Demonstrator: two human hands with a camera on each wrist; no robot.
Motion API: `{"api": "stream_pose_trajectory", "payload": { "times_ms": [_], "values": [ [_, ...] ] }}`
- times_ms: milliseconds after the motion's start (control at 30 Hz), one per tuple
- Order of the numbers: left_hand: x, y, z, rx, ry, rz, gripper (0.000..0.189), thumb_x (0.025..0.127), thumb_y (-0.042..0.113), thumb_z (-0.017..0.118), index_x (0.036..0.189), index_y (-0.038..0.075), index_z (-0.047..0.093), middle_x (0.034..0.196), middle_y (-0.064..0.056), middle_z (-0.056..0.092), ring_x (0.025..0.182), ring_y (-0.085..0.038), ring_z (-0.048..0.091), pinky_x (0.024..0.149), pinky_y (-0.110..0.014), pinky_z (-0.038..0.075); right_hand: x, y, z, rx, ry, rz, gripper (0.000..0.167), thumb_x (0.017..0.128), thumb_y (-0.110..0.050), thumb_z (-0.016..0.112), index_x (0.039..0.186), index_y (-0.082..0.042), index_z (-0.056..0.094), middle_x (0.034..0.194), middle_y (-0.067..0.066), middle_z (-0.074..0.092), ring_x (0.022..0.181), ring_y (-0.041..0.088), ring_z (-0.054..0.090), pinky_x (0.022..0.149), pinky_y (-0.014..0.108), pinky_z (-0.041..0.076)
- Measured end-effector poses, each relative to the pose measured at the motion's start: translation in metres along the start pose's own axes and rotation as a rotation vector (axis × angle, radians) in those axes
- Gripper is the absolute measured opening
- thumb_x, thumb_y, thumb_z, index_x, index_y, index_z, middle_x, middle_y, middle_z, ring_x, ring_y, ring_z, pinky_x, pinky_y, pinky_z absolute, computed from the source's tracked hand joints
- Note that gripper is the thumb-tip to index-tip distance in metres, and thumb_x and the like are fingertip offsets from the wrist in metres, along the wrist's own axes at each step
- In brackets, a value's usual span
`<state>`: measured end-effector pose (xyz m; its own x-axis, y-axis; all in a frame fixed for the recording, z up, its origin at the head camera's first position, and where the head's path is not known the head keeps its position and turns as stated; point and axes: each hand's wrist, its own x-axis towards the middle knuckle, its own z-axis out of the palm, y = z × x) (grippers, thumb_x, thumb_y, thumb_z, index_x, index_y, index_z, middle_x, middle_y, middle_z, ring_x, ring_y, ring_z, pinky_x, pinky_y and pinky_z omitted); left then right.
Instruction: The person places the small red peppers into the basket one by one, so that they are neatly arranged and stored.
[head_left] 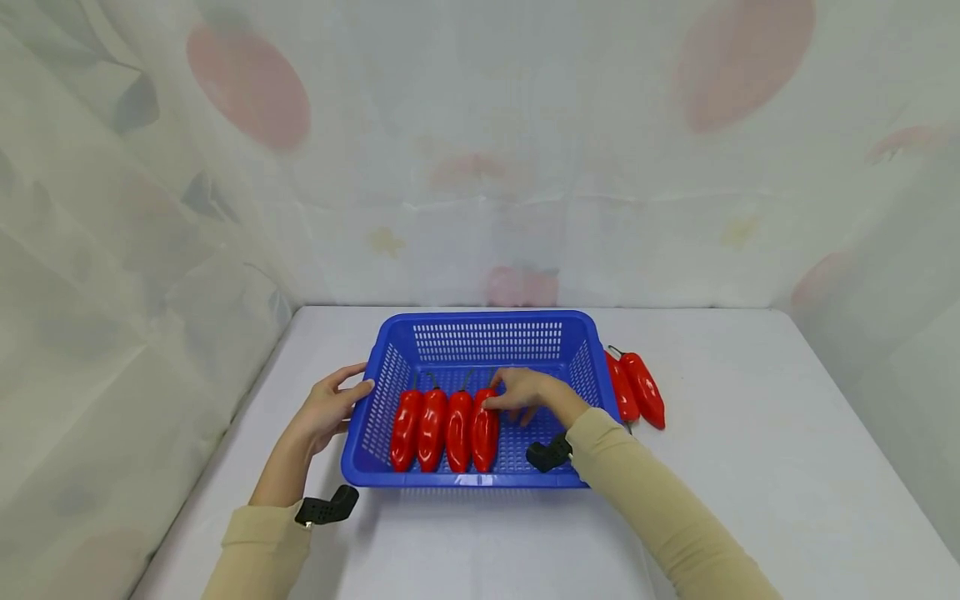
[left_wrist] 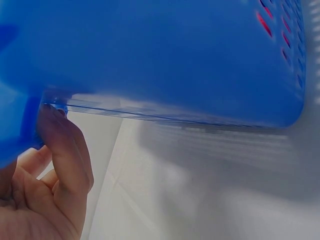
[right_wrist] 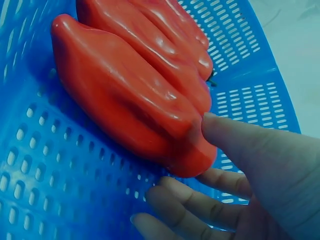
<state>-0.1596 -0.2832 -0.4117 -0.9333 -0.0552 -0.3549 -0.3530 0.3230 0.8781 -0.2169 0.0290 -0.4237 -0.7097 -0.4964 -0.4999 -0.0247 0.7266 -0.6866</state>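
A blue slotted basket (head_left: 487,340) stands on the white table, with several red peppers side by side in its left half. My right hand (head_left: 525,392) reaches into it and pinches the stem end of the rightmost pepper (head_left: 485,433). In the right wrist view the thumb (right_wrist: 235,140) lies on top of that pepper (right_wrist: 130,100) with the fingers curled below it, and a second pepper (right_wrist: 160,45) lies against it. My left hand (head_left: 330,408) holds the basket's left rim. From the left wrist, a curled finger (left_wrist: 67,150) sits under the rim of the basket (left_wrist: 175,60).
Two more red peppers (head_left: 643,387) lie on the table just outside the basket's right wall. A pale patterned curtain (head_left: 480,167) closes off the back and both sides. The white table (head_left: 750,467) stretches out to the right and in front of the basket.
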Motion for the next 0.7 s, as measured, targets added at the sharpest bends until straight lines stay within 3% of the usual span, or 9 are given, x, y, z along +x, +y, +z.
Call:
{"api": "stream_pose_trajectory", "payload": {
  "times_ms": [300, 533, 700],
  "values": [
    [0.0, 0.001, 0.001, 0.01, 0.0, 0.002, 0.059, 0.092, 0.033, 0.056, 0.143, 0.017, 0.032, 0.106, -0.019, 0.062, 0.076, -0.022, 0.067, 0.069, -0.04, 0.056, -0.005, -0.002, -0.012, -0.057, 0.038, -0.046, 0.042, 0.089, -0.026, 0.06, 0.123, -0.005, 0.049, 0.092, 0.013, 0.062, 0.08, 0.029, 0.065, 0.062, 0.036, 0.057],
    [0.0, 0.0, 0.0, 0.01, -0.003, 0.002, 0.059, 0.091, 0.034, 0.056, 0.143, 0.017, 0.032, 0.103, -0.017, 0.063, 0.076, -0.022, 0.068, 0.069, -0.04, 0.056, -0.019, -0.009, -0.02, -0.144, 0.09, -0.191, 0.04, 0.089, -0.024, 0.06, 0.122, -0.005, 0.051, 0.091, 0.011, 0.063, 0.077, 0.033, 0.063, 0.062, 0.033, 0.055],
    [0.0, 0.001, 0.0, 0.011, -0.006, 0.0, 0.059, 0.091, 0.034, 0.056, 0.143, 0.016, 0.032, 0.1, -0.015, 0.064, 0.075, -0.022, 0.067, 0.068, -0.04, 0.056, -0.027, -0.011, -0.025, -0.23, 0.171, -0.29, 0.038, 0.088, -0.024, 0.06, 0.12, -0.005, 0.054, 0.098, 0.01, 0.064, 0.078, 0.022, 0.062, 0.067, 0.026, 0.053]
  ]
}}
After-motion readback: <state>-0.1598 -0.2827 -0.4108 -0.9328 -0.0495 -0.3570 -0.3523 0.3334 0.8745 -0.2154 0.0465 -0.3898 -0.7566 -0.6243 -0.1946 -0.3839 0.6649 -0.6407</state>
